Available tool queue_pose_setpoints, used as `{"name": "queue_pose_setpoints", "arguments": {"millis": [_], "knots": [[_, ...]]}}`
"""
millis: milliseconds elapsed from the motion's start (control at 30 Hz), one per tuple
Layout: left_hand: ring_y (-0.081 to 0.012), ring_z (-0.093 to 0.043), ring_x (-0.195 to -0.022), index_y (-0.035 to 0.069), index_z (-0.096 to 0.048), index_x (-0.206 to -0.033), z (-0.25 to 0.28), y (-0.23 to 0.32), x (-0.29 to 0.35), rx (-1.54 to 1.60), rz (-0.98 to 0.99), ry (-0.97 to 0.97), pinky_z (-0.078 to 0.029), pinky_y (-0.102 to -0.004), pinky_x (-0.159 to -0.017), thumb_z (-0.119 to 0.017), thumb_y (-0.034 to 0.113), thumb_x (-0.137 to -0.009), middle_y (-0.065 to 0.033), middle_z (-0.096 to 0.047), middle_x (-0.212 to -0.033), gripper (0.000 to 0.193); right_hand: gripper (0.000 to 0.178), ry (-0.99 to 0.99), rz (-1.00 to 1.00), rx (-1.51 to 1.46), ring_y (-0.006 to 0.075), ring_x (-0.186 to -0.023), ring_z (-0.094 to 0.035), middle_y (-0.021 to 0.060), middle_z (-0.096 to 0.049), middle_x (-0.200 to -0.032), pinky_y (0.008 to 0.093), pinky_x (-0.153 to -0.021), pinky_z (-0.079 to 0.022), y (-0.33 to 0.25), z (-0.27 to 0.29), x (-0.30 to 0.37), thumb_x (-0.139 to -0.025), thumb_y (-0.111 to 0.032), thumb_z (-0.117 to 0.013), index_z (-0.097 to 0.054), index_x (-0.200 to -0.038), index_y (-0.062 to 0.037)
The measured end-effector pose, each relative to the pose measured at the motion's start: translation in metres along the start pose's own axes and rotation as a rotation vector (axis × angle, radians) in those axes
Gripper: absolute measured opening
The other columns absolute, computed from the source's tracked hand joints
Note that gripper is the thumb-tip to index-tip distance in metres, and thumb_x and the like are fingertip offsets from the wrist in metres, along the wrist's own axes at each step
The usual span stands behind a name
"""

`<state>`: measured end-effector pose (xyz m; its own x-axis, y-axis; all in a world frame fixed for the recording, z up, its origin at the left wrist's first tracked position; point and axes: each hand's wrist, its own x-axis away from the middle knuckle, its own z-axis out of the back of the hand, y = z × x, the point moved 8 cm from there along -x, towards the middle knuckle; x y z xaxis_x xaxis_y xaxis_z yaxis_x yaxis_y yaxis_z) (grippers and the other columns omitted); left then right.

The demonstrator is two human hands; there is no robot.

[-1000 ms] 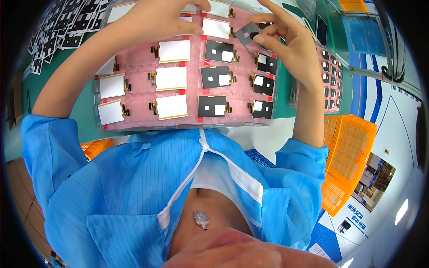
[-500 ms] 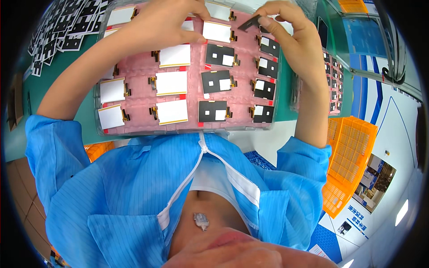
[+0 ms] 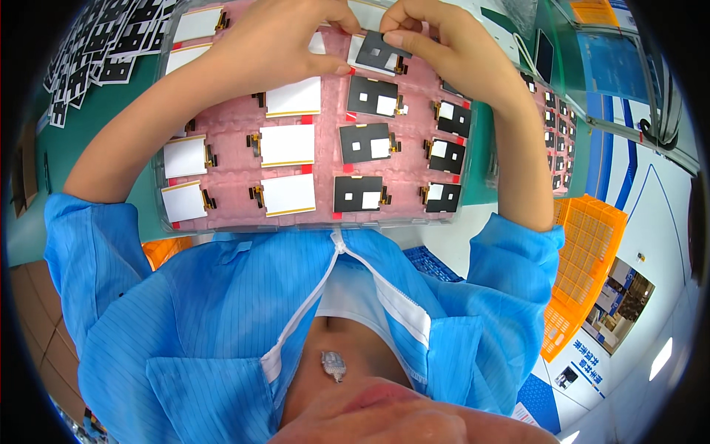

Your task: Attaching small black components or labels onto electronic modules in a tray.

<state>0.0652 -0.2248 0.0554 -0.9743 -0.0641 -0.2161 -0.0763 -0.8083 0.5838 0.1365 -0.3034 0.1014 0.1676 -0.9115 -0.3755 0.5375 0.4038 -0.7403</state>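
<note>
Between finger and thumb of my right hand (image 3: 451,46) is the corner of a black sheet with a square cutout (image 3: 376,52). It lies over a white display panel (image 3: 356,54), covering most of its face; whether it is fully down I cannot tell. My left hand (image 3: 285,41) is at that panel's left edge, thumb and forefinger apart. The panel sits in a pink tray (image 3: 325,159). Nearer to me in the same column are panels with black sheets (image 3: 362,148) on them. Bare white panels (image 3: 288,144) fill the columns to the left.
Loose black-and-white cut sheets (image 3: 115,70) lie heaped on the green tabletop (image 3: 111,159) at the far left. Another tray of panels (image 3: 551,140) stands to the right, near a dark phone-like slab (image 3: 544,55). An orange crate (image 3: 584,244) is at the lower right.
My right hand has moved left, bringing the black sheet from beside the white panel to over it. The tray has shifted slightly in view; my left hand stays by the panel's left edge.
</note>
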Motion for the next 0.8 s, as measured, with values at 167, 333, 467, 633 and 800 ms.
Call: {"name": "queue_pose_setpoints", "arguments": {"millis": [167, 333, 467, 633, 800], "knots": [[-0.0301, -0.057, -0.092, 0.002, -0.064, -0.093, -0.002, -0.004, 0.000, 0.035, 0.063, -0.016, -0.046, -0.0375, -0.080, -0.079, 0.018, -0.068, -0.0119, -0.058, -0.095, 0.033, 0.009, -0.092, -0.650, 0.096, 0.0110, -0.064, -0.047, 0.0046, -0.055, -0.069, 0.0270, -0.060, -0.042, 0.046, -0.004, 0.012, -0.087, -0.006, -0.060, -0.059, -0.088, 0.0020], [-0.0301, -0.058, -0.091, 0.002, -0.064, -0.093, -0.001, -0.003, 0.001, 0.022, 0.065, 0.003, -0.047, -0.0373, -0.079, -0.079, 0.019, -0.068, -0.0115, -0.058, -0.095, 0.033, 0.008, -0.115, -0.705, 0.083, 0.0101, -0.062, -0.045, 0.0031, -0.052, -0.066, 0.0265, -0.057, -0.040, 0.048, -0.007, 0.011, -0.087, -0.006, -0.060, -0.059, -0.086, 0.0020], [-0.0299, -0.058, -0.091, 0.002, -0.064, -0.092, -0.001, -0.003, 0.001, 0.020, 0.081, -0.017, -0.047, -0.0373, -0.079, -0.079, 0.018, -0.068, -0.0114, -0.058, -0.094, 0.033, 0.008, -0.137, -0.695, 0.067, 0.0095, -0.061, -0.044, 0.0028, -0.052, -0.066, 0.0264, -0.056, -0.039, 0.051, -0.009, 0.010, -0.088, -0.006, -0.059, -0.059, -0.086, 0.0025], [-0.0295, -0.057, -0.091, 0.002, -0.065, -0.093, -0.002, -0.003, -0.001, 0.007, 0.079, -0.026, -0.047, -0.0372, -0.079, -0.079, 0.018, -0.068, -0.0114, -0.058, -0.094, 0.032, 0.008, -0.142, -0.659, 0.049, 0.0092, -0.062, -0.044, 0.0028, -0.053, -0.066, 0.0262, -0.057, -0.039, 0.054, -0.008, 0.011, -0.087, -0.006, -0.059, -0.059, -0.086, 0.0026], [-0.0291, -0.057, -0.092, 0.001, -0.065, -0.094, -0.002, -0.002, -0.001, 0.025, 0.093, -0.034, -0.046, -0.0369, -0.080, -0.078, 0.017, -0.069, -0.0116, -0.058, -0.095, 0.033, 0.009, -0.176, -0.660, 0.043, 0.0106, -0.062, -0.045, 0.0044, -0.054, -0.066, 0.0275, -0.057, -0.040, 0.053, -0.009, 0.008, -0.087, -0.006, -0.059, -0.059, -0.086, 0.0027]]}}
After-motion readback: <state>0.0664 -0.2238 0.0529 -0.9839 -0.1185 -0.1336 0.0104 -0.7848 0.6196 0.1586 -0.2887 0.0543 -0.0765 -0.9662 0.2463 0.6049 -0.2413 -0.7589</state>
